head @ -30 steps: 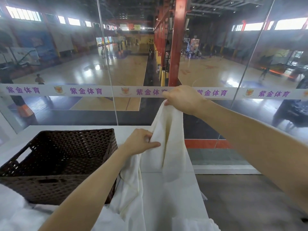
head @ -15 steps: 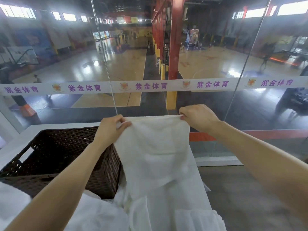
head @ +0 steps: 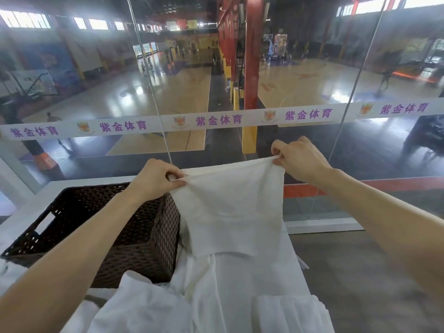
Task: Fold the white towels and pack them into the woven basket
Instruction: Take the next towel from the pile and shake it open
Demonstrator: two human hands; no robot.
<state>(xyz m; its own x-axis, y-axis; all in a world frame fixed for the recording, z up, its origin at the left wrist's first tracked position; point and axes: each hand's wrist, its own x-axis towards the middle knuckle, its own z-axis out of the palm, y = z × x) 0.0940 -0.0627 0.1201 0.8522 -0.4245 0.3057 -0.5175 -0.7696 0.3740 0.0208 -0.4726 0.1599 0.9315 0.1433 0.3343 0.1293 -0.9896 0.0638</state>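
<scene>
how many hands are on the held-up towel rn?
2. The left hand pinches the top left corner of the white towel, near the woven basket. The right hand pinches the top right corner. Both are fully in view.

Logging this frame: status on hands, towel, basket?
Left hand and right hand each pinch a top corner of the towel. Towel hangs spread beside the basket, not packed. Basket mouth unobstructed; loose towels heaped in front.

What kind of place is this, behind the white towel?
Probably an indoor sports hall: glossy wooden basketball courts lie beyond the glass wall, a basketball hoop stand is far off, and a white strip with purple characters crosses the glass.
</scene>
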